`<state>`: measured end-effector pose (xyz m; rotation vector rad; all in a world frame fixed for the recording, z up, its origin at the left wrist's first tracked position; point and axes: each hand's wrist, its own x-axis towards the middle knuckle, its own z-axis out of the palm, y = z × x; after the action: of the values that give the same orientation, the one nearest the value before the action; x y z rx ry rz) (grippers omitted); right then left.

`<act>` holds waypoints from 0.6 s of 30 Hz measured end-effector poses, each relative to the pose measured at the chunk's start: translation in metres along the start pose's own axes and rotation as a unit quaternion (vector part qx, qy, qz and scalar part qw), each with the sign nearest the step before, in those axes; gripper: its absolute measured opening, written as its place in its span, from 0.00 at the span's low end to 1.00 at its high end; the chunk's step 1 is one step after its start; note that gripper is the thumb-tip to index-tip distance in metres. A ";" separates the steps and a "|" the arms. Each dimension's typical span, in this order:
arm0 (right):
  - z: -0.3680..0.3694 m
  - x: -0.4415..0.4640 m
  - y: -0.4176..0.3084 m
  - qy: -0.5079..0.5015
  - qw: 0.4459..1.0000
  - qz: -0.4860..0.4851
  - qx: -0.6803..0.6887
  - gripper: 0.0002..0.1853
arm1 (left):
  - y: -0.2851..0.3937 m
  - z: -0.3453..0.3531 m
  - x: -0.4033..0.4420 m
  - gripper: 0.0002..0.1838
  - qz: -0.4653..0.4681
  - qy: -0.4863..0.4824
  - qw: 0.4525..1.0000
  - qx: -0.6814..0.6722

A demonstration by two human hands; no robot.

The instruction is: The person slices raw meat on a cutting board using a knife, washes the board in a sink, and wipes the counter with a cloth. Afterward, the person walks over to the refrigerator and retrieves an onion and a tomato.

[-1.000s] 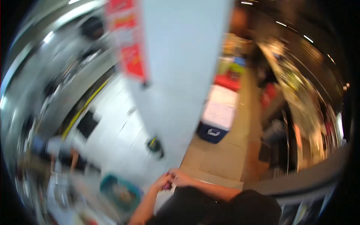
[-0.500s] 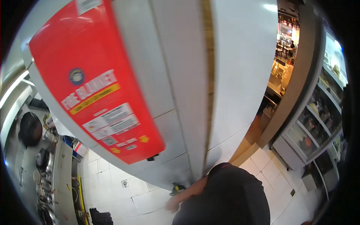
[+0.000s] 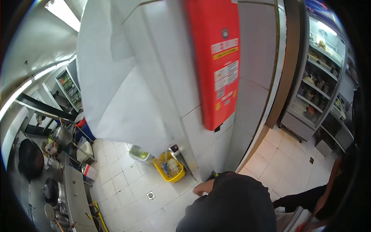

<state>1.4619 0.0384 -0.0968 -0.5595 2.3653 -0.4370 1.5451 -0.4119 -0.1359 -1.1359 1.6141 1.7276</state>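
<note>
At the bottom middle, a wide black sleeve [image 3: 232, 201] rises into view with a bare forearm bent to the left. My right hand [image 3: 198, 189], small and partly hidden, is over the tiled floor by the foot of the wall; how its fingers lie is not clear. Just beyond the forearm is a small black and yellow object [image 3: 213, 176]; I cannot make out what it is or whether it is held. A yellow tub [image 3: 170, 178] with food scraps and a blue item stands nearest to the hand. My left hand is out of the picture.
A red fire blanket case [image 3: 220, 77] hangs on the tiled wall ahead. Left are a steel counter [image 3: 75, 193] and a wok [image 3: 31, 158]. A glass-door fridge [image 3: 317, 73] stands right. Another person's arm [image 3: 326, 193] and dark trousers show at lower right.
The view has swung left, so the fire blanket case sits farther right and the yellow tub appears. My forearm shows shorter. Another person has come into view at lower right.
</note>
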 end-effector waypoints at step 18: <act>-0.107 0.357 -0.045 -0.112 0.988 0.019 -0.106 0.23 | 0.089 -0.244 0.161 0.10 -0.133 -0.090 0.986 -0.041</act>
<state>1.1562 -0.1606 -0.1861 -0.6238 2.2141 -0.0975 1.4437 -0.6911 -0.2083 -1.1392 1.2337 1.6788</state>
